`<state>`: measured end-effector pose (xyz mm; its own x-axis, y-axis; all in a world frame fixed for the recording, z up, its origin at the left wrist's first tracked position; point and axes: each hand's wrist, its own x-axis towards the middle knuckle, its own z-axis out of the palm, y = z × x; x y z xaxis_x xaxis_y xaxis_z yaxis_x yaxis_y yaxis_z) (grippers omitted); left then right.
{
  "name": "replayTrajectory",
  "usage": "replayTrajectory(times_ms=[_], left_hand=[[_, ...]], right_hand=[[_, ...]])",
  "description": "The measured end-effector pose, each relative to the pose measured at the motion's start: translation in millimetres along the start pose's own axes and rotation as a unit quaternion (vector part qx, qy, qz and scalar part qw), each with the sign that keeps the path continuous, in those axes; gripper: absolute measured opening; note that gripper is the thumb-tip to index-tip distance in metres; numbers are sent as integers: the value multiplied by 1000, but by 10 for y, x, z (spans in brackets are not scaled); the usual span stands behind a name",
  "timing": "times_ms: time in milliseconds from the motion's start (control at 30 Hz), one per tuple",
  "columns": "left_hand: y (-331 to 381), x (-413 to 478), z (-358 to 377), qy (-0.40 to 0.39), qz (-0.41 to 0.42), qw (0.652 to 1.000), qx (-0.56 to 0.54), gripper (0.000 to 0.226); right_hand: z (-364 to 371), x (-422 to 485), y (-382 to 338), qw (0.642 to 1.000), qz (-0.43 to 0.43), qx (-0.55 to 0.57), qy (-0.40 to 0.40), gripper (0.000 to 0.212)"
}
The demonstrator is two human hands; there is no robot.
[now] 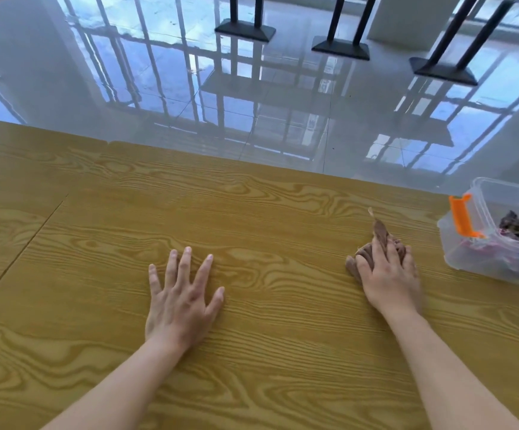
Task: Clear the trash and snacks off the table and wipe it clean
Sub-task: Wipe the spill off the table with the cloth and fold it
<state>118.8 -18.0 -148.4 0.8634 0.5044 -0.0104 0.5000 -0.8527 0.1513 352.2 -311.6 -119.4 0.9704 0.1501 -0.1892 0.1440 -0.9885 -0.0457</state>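
Glossy tiled floor (283, 103) reflects windows beyond the wood-grain table (97, 212). The left hand (180, 302) lies flat on the wood, fingers spread, holding nothing. The right hand (391, 274) presses a bunched brown cloth (380, 231) to the tabletop, fingers stretched over it. Just right of that hand stands a clear plastic container (456, 249) holding wrappers.

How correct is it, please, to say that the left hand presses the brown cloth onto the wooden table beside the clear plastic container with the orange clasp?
Not quite: the head view shows the right hand pressing the brown cloth onto the wooden table beside the clear plastic container with the orange clasp; the left hand lies flat, empty.
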Motion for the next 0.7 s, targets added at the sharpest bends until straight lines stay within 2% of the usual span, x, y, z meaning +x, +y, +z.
replayTrajectory(times_ms=[67,200,300,367,433,500,567,633,700], left_hand=[[14,2,-4,2,-1,1000,3,73],[14,-8,-29,-3,-7,1000,-1,73],[-7,-3,-26,1,-5,1000,-5,72],[-15,-12,-21,4,-5,1000,-3,72],[-19,-14,-29,1,-6,1000,-2,72],[-2,-17,-38,-1,-9,1000,4,72],[38,-25,-51,-4,-8,1000,9,71],[55,-18,-56,-9,-8,1000,12,71],[45,-8,-56,-14,-7,1000,14,70]], right_hand=[[3,-16,-222,1000,-8,-5,-1,70],[219,-679,-643,977,-212,-31,10,67],[351,-1036,-370,952,-304,-28,22,61],[273,-886,-53,956,-286,-44,52,58],[146,-596,241,969,-222,-62,83,59],[48,-430,400,994,-102,-49,14,67],[78,-512,358,999,-25,-20,-4,70],[166,-833,91,999,-43,-21,5,70],[291,-1283,-269,990,-140,-18,16,68]])
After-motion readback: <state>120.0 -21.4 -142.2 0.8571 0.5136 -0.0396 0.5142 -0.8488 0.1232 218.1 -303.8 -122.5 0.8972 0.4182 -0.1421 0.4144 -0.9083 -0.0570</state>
